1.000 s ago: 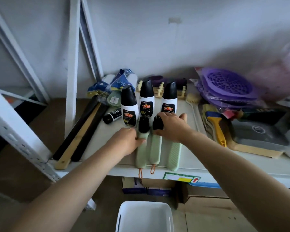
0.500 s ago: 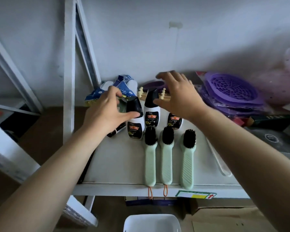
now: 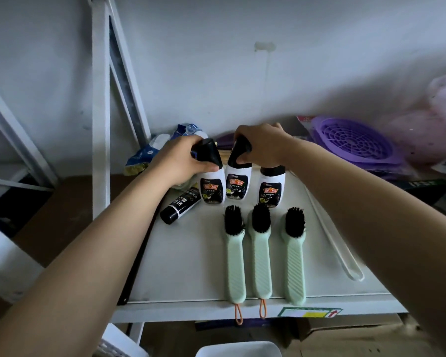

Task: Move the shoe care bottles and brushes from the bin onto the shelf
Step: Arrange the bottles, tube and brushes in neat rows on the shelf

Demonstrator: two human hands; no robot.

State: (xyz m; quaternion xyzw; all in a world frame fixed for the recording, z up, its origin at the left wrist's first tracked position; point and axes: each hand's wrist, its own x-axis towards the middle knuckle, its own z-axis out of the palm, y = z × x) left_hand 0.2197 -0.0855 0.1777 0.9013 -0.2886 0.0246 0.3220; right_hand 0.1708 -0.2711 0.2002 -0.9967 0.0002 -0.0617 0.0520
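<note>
Since half a second ago, the caps have been grasped: the left bottle is gripped by the left hand, the middle bottle by the right hand. The right bottle stands beside them, untouched. Three green brushes are unmoved on the shelf, the white bin below.

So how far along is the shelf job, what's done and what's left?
Mostly done: three brushes lie in a row on the shelf, three bottles stand behind them. In hand: left hand and right hand each grip a bottle cap. Left: probably just letting go; the bin barely shows.
</note>
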